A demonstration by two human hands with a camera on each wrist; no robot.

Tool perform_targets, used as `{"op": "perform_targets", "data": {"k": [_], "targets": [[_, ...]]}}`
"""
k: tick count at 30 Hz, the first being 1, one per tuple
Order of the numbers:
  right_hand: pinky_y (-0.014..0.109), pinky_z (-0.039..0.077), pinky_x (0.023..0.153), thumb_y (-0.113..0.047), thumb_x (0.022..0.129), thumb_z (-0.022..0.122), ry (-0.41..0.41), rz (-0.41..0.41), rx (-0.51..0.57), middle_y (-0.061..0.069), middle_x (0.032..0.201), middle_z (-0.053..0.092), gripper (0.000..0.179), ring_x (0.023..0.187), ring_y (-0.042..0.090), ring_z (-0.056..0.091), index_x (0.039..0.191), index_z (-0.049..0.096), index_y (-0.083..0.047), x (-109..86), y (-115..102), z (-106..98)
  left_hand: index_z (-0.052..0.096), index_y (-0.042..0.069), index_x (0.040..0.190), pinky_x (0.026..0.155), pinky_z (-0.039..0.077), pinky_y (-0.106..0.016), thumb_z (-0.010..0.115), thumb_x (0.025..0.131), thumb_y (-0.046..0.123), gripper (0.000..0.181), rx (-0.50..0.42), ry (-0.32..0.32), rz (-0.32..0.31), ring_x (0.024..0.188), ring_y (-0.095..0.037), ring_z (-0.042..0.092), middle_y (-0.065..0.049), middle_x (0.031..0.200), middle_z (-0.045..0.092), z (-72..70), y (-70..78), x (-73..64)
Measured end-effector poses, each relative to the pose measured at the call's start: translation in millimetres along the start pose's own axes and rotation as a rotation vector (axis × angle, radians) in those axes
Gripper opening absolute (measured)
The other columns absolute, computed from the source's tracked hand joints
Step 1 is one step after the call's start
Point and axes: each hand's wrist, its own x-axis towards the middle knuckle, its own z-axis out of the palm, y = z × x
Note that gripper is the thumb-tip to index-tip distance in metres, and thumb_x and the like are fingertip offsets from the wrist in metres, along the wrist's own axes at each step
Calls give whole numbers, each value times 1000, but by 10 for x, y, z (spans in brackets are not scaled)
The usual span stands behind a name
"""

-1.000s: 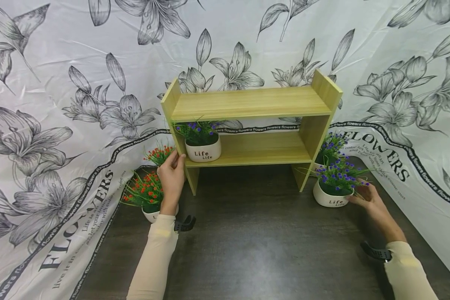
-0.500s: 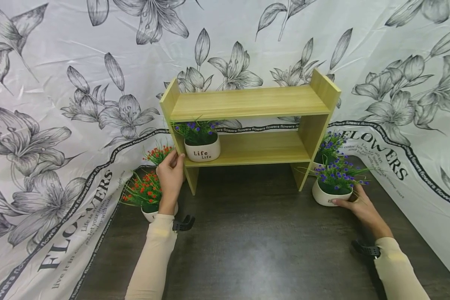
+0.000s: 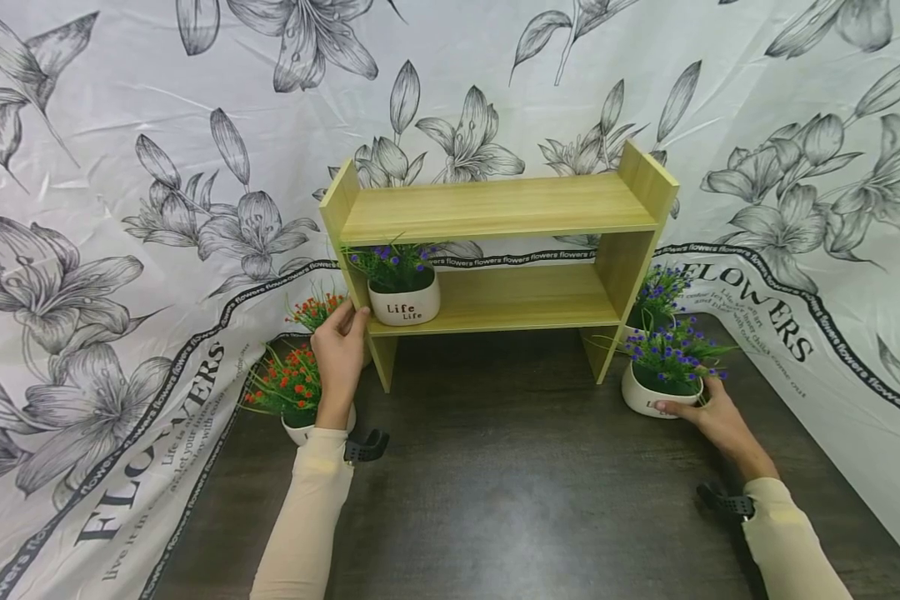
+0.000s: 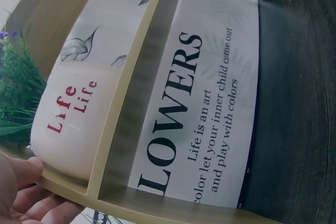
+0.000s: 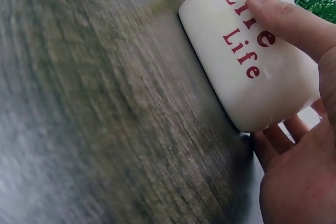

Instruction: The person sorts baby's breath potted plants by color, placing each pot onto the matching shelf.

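Moved inward, right grip point(image 3: 723, 421) clamps pot point(image 3: 647, 393), lower lettering point(image 5: 241, 55) showing only in wrist view; left grip point(image 3: 342, 350) pinches shelf point(image 3: 495, 204).

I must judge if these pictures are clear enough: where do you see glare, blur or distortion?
Head view: pale glare on the dark table, near the bottom edge; left wrist view: edges of the shelf look bowed, perhaps by the lens, though the printed cloth is readable; right wrist view: the dark table is soft at lower left, with a pale sheen, while the white pot is sharper.
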Motion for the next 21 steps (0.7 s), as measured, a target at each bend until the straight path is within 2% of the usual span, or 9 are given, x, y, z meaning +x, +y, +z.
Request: {"op": "perform_targets", "data": {"k": [2, 3, 6, 9, 13, 15, 17, 19, 21], "targets": [[65, 40, 111, -41, 97, 80, 8, -14, 8, 35, 154, 43, 105, 137, 47, 46, 166, 16, 5, 2, 1, 20, 79, 12, 130, 76, 52, -4, 73, 104, 24, 28, 11, 2, 2, 109, -25, 79, -14, 120, 80, -1, 4, -5], [65, 39, 112, -40, 97, 80, 10, -17, 14, 36, 156, 41, 104, 138, 48, 45, 166, 15, 5, 1, 2, 27, 79, 12, 130, 76, 52, -3, 73, 104, 23, 28, 16, 3, 2, 108, -25, 80, -13, 120, 80, -2, 6, -7], [71, 29, 121, -34, 96, 82, 17, -21, 60, 39, 166, 25, 112, 153, 54, 28, 169, 4, 2, 4, 5, 41, 79, 13, 130, 72, 51, -3, 72, 105, 23, 28, 31, 6, -1, 105, -26, 80, -12, 119, 81, 0, 7, -9], [81, 16, 122, -33, 95, 82, 20, -6, 85, 42, 170, 6, 121, 156, 62, 11, 168, -7, 2, 6, 13, 51, 79, 14, 130, 72, 52, -4, 72, 105, 24, 28, 42, 10, -3, 105, -26, 80, -11, 119, 81, 2, 4, -7], [81, 18, 121, -33, 95, 83, 23, 6, 90, 41, 170, 8, 121, 156, 60, 15, 168, -8, -1, 12, 22, 66, 78, 15, 131, 80, 62, -18, 73, 104, 26, 29, 44, 10, -5, 107, -25, 80, -11, 121, 80, 3, -1, -6], [70, 29, 123, -32, 95, 83, 26, -7, 80, 34, 169, 22, 114, 154, 50, 29, 169, 2, -4, 16, 26, 73, 78, 14, 132, 86, 65, -30, 73, 104, 26, 30, 36, 6, -2, 109, -25, 80, -12, 123, 79, 4, -6, -5], [47, 43, 120, -31, 96, 83, 28, -35, 65, 22, 160, 45, 101, 144, 31, 49, 168, 18, -6, 7, 22, 78, 77, 13, 133, 90, 65, -39, 73, 104, 25, 31, 21, 2, 1, 110, -25, 79, -14, 124, 79, 5, -10, -3], [25, 51, 105, -30, 96, 83, 33, -70, 56, 7, 145, 62, 85, 126, 10, 61, 162, 34, -7, 1, 20, 79, 76, 13, 134, 93, 64, -43, 72, 105, 25, 32, 3, -3, 3, 112, -26, 79, -15, 125, 78, 6, -16, 1], [12, 49, 89, -30, 96, 83, 38, -90, 43, -5, 131, 69, 73, 110, -3, 64, 154, 45, -8, -3, 16, 79, 76, 12, 135, 94, 63, -44, 72, 105, 24, 33, -13, -6, 5, 113, -27, 78, -16, 126, 77, 4, -17, 3]]}}
